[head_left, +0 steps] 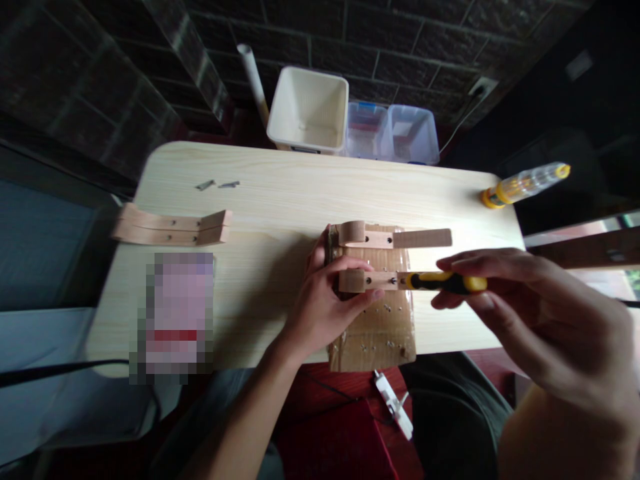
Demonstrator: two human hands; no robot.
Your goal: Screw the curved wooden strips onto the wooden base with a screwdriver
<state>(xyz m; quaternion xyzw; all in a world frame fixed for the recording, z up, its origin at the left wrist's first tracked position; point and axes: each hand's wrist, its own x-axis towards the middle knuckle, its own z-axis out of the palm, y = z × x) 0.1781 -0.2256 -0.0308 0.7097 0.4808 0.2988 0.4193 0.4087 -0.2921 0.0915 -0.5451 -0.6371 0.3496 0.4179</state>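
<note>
My left hand (325, 300) grips the curled end of a curved wooden piece (383, 281), pressing it onto a taped cardboard block (373, 333); some of its fingers go behind the block's left edge. My right hand (525, 307) is closed round the yellow-and-black handle of a screwdriver (450, 282). The screwdriver lies in line above the right part of the wooden piece, its tip close to a dark hole. On the block, just beyond, rests a second curved wooden piece (375, 238) with two dark holes. Small punctures dot the cardboard.
Two more wooden pieces (175, 228) lie together at the table's left, with small metal parts (217, 185) behind them. A pixelated flat object (177, 307) is nearby. A clear yellow-ended tube (525, 187) lies far right. A white bin (310, 110) and plastic boxes (390, 133) stand beyond the table.
</note>
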